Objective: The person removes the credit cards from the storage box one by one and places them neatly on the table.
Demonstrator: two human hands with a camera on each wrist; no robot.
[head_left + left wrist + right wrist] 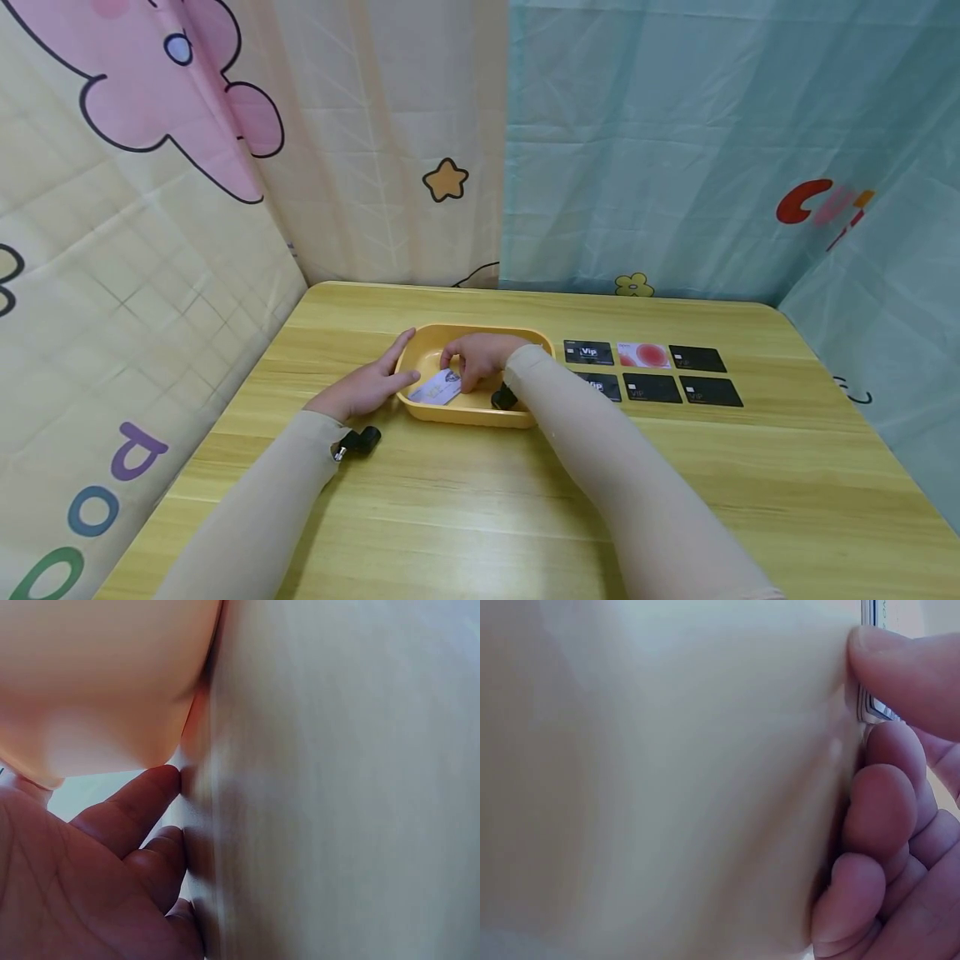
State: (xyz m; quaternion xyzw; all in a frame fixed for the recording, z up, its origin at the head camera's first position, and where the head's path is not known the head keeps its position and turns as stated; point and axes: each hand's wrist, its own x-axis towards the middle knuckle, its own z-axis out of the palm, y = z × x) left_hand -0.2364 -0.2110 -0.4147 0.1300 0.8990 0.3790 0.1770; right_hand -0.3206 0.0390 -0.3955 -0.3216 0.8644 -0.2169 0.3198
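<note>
A shallow yellow plastic tray (480, 416) stands on the wooden table. Inside it, toward the left end, lies a pale stack of cards (435, 389) with "VIP" lettering; their layered edges (865, 701) show in the right wrist view. My right hand (483, 357) reaches down into the tray and pinches the cards at their right end, thumb and curled fingers close to the tray floor. My left hand (363, 387) rests against the tray's left end, thumb and forefinger spread along the rim. In the left wrist view its other fingers (154, 795) touch the table beside the tray wall.
Right of the tray, cards lie in two rows: a black Vip card (588, 352), a red-and-white card (643, 355) and several other black cards (711, 392). My right forearm partly covers the lower left one. Patterned curtains (652, 150) hang behind the table (450, 508).
</note>
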